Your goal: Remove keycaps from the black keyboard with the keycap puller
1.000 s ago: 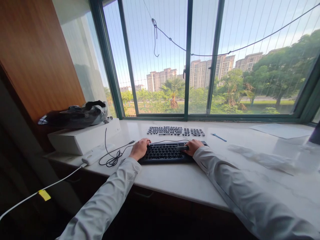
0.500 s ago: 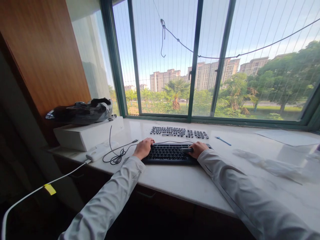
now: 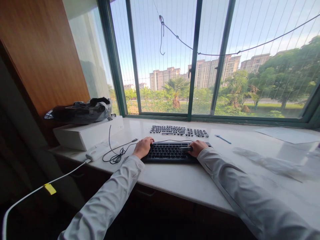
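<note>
Here, one black keyboard (image 3: pixel 168 151), stripped of its caps, lies flat on the white marble sill (image 3: pixel 180 181) below the window (image 3: pixel 195 60); all places below are given relative to this keyboard. Left hand (image 3: pixel 142 147): rests on the keyboard's left end, fingers curled over the edge in a loose grip on the frame. Right hand (image 3: pixel 197 148): rests on the keyboard's right end, closed around a small dark tool (image 3: pixel 184 149) whose tip points left across the switch field; whether the tip touches the switches cannot be told. Both arms come in from the near side in pale sleeves. Loose keycaps (image 3: pixel 178 131): laid out in rows on the sill just beyond the keyboard's far edge, apart from both hands. Blue pen-like item (image 3: pixel 223 139): beyond and to the right, near the keycaps' right end. Black cable (image 3: pixel 117 153): coiled just left of the keyboard, near the left hand. White adapter (image 3: pixel 98 151): further left, with a white cord running off the sill's edge. White box (image 3: pixel 87 133): far left, bearing a dark bag (image 3: pixel 80 111). Clear plastic wrap (image 3: pixel 265 163): well to the right. Sheet of paper (image 3: pixel 287 135): far right, by the window frame.
</note>
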Tool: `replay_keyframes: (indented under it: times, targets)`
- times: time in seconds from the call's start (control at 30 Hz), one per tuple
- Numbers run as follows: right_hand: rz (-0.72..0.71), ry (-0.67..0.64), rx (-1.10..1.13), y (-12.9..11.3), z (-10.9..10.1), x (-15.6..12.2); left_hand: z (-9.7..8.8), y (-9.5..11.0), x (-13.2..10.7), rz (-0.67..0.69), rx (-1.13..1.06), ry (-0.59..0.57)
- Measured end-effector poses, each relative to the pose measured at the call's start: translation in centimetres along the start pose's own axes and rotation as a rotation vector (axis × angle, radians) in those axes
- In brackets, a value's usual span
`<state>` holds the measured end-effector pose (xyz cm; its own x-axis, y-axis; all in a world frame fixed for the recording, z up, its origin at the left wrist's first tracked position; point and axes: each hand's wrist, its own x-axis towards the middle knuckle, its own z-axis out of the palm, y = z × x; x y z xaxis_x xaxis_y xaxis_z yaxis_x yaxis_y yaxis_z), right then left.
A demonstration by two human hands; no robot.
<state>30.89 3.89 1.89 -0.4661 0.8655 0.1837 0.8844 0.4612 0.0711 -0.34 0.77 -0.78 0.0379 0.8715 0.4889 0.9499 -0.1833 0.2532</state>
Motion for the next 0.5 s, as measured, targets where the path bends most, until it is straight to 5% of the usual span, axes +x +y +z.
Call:
replay_keyframes:
  times: [0.5]
  targets:
    - [-0.165,0.016,0.005,-1.5,-0.5,-0.6,0.0,0.1,0.1,-0.023,0.027,-0.004]
